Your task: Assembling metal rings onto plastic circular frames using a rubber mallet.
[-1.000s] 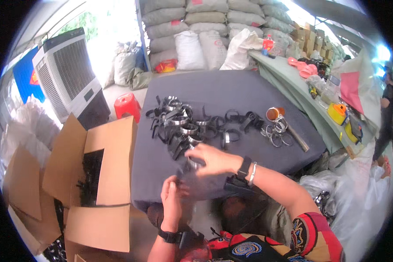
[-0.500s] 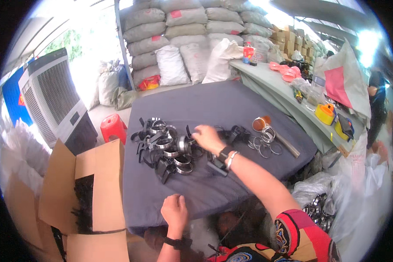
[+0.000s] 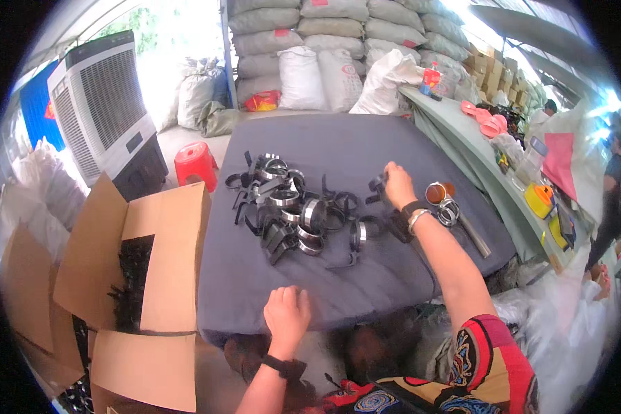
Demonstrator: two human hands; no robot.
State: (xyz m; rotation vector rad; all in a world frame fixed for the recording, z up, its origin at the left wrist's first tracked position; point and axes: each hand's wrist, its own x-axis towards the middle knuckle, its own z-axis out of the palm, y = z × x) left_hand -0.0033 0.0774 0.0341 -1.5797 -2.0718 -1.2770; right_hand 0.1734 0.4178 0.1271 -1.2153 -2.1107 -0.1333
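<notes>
My right hand (image 3: 398, 186) is at the right half of the dark cloth-covered table (image 3: 386, 283), its fingers closed on a small black plastic part (image 3: 377, 187). Below its wrist lie more black parts (image 3: 397, 225). To the left is a heap of black plastic pieces with shiny metal bands (image 3: 286, 200). One banded black piece (image 3: 360, 233) lies apart on the heap's near right side. My left hand (image 3: 288, 315) is curled up by the table's near edge; whatever its fingers might hold is hidden.
Loose metal rings (image 3: 448, 212), an orange-brown roll (image 3: 437, 193) and a metal tube (image 3: 476, 238) lie at right. An open carton (image 3: 176, 276) stands left, a red stool (image 3: 194, 165) beyond it. A side bench (image 3: 455, 131) runs along the right; stacked sacks (image 3: 324, 76) are behind.
My right hand has moved right, from the heap to the black parts. The banded piece now lies apart from the heap. My left hand stays curled near the edge. The whole view has shifted.
</notes>
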